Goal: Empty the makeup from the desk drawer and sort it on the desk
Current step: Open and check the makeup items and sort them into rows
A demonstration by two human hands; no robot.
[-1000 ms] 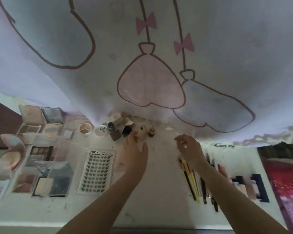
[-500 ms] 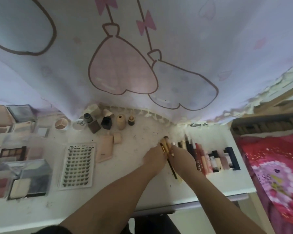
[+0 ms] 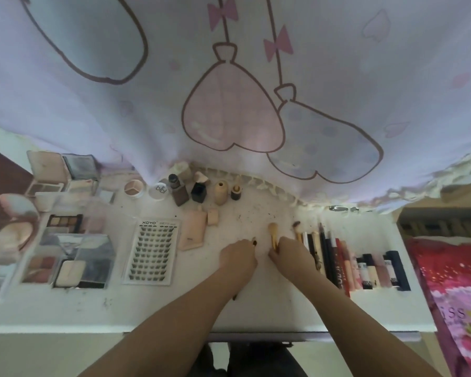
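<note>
Makeup lies sorted in groups across the desk (image 3: 256, 308). Right hand (image 3: 292, 254) pinches a gold brush (image 3: 273, 235), its head beyond the fingertips; pencils (image 3: 324, 254) lie just right of the knuckles. Left hand (image 3: 238, 258) is curled round a dark stick (image 3: 254, 242). Sorting step appears in hand; next, each likely goes into the row.

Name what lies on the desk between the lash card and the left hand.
In the head view, a beige tube lies flat between the lash card and left hand.
</note>
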